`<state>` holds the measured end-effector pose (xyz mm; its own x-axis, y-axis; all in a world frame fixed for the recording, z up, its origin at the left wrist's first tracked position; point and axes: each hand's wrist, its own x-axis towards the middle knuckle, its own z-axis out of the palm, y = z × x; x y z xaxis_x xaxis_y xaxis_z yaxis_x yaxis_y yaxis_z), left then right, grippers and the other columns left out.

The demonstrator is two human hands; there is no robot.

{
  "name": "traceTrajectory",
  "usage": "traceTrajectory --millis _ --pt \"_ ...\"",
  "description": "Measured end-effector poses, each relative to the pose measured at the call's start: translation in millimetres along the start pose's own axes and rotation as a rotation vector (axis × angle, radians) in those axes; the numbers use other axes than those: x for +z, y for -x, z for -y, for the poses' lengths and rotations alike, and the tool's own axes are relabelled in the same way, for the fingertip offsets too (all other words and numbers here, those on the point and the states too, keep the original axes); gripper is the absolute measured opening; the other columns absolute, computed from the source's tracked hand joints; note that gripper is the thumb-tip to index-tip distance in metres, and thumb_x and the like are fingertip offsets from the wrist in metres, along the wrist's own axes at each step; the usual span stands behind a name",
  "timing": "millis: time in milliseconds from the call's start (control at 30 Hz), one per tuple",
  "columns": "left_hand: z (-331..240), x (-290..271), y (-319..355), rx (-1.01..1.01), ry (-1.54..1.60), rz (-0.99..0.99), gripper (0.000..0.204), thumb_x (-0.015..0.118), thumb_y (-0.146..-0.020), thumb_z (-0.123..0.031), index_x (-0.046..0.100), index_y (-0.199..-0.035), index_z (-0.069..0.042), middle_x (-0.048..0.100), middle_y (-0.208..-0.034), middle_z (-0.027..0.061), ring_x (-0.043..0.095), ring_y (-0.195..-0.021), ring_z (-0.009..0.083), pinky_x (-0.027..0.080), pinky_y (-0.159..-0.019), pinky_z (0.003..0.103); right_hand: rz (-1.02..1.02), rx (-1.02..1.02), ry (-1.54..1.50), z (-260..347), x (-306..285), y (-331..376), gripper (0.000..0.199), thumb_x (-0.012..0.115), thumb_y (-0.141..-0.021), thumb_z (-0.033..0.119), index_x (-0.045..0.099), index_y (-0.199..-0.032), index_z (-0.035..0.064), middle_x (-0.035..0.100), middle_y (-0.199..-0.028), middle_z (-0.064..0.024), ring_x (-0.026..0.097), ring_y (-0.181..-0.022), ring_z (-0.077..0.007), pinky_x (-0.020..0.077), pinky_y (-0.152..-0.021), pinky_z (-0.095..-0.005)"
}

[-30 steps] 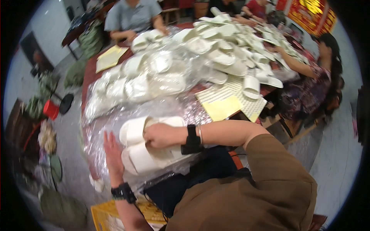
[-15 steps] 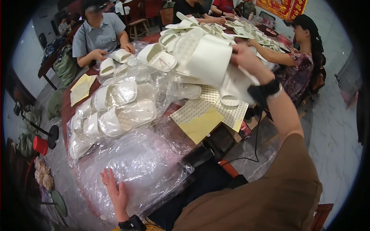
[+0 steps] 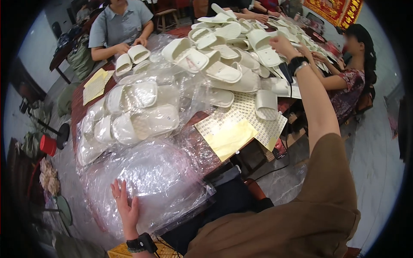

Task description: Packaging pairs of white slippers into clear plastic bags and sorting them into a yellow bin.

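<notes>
My right hand (image 3: 280,44) reaches far across the table and grips the edge of a white slipper (image 3: 263,46) on top of a large pile of white slippers (image 3: 223,64). A black wristband sits on that wrist. At the near edge, my left hand (image 3: 124,205) lies flat, fingers spread, on a crumpled clear plastic bag (image 3: 159,180) that looks empty. Beyond that bag lie more clear bags packed with white slippers (image 3: 133,116).
A yellow sheet (image 3: 230,137) and dotted white sheets (image 3: 254,116) lie on the red table. A person in a grey shirt (image 3: 122,23) handles slippers at the far side; another person (image 3: 350,73) sits at the right. A red stool (image 3: 48,145) stands on the floor at left.
My right hand lifted white slippers off the near plastic bag and carried them up and right onto the far pile. My left hand stayed flat on the emptied bag.
</notes>
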<state>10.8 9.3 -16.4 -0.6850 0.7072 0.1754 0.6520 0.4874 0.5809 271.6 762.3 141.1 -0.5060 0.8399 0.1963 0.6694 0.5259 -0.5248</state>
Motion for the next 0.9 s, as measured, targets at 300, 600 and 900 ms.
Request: traceTrajectory --millis 300,600,900 --pt "1 0 0 0.045 -0.028 -0.022 0.059 0.063 -0.091 -0.033 0.050 -0.144 -0.012 0.028 -0.159 0.0202 0.015 -0.149 0.0427 0.012 -0.121 0.052 -0.013 -0.702 -0.242 187 45 113 0.032 0.067 -0.094 0.029 0.068 -0.117 0.0059 0.069 -0.114 -0.0126 0.068 -0.095 -0.0217 0.0554 -0.082 -0.0314" --pt "9 5 1 0.062 0.001 -0.101 0.056 0.067 -0.089 -0.036 0.057 -0.139 -0.013 0.031 -0.158 0.0211 0.018 -0.148 0.0450 0.011 -0.121 0.052 0.143 -0.792 0.240 323 159 159 0.118 0.072 -0.073 0.070 0.019 -0.154 0.0030 0.039 -0.148 -0.0309 0.035 -0.139 -0.0462 0.0287 -0.113 -0.0590" --pt "7 9 0 0.070 -0.036 -0.096 0.056 0.068 -0.088 -0.041 0.059 -0.136 -0.014 0.031 -0.157 0.0229 0.019 -0.147 0.0458 0.012 -0.121 0.051 0.340 -0.730 0.380 333 204 123 0.052 0.081 -0.068 0.048 0.074 -0.097 0.0049 0.072 -0.099 -0.0175 0.067 -0.098 -0.0339 0.0493 -0.086 -0.0464"
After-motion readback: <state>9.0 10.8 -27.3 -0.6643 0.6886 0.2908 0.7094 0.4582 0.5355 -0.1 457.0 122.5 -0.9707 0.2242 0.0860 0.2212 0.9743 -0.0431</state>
